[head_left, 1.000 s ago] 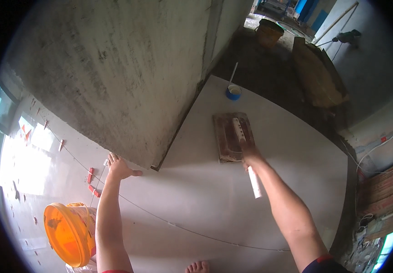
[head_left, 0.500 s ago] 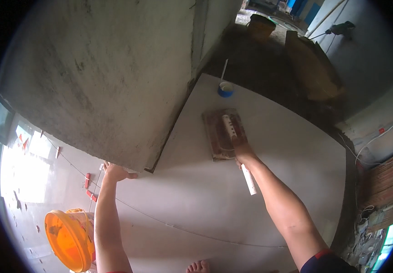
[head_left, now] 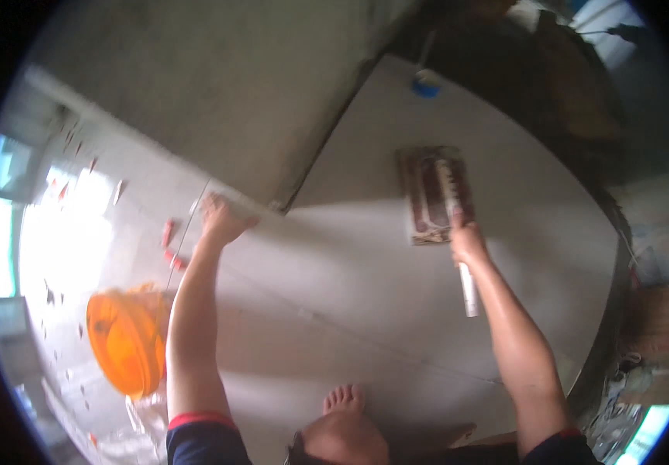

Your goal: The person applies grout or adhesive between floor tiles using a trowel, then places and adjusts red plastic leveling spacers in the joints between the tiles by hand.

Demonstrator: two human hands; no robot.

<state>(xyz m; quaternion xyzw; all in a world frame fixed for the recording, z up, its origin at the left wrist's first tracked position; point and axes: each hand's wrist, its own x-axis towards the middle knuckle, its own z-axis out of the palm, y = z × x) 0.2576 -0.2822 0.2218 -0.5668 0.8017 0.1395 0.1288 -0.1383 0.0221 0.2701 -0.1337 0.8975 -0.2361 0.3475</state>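
Fingers of the right hand (head_left: 468, 244) wrapped round a white handle (head_left: 469, 293), those of the left hand (head_left: 224, 225) fanned out by the wall (head_left: 218, 101)

By the right fingers the handle is gripped near its middle, curled closely about it with little gap to be seen. It is mounted along the top of a brown block (head_left: 429, 195), which is set on, or just over, the light grey floor slab (head_left: 365, 256) to the right of the wall's corner; since the view is smeared by motion, it cannot be told whether the whole face is in contact. Beyond the block, a blue cup-like thing (head_left: 426, 85) is seen near the slab's far edge.

By the left fingers nothing is seen to be held. They are moderately spread, the thumb is pointed out to the right, and the slab seems to be touched at the wall's bottom edge. Red clips (head_left: 168, 232) and an orange bucket (head_left: 129, 341) are found to the left of that arm.

For the step in hand, judged to be the working of the block against the slab, the face should be held level so that no corner is driven in. Pressure is best spread evenly, with neighbouring patches overlapped. Weight can be steadied through the left palm, its fingertips being guarded from the rough wall edge
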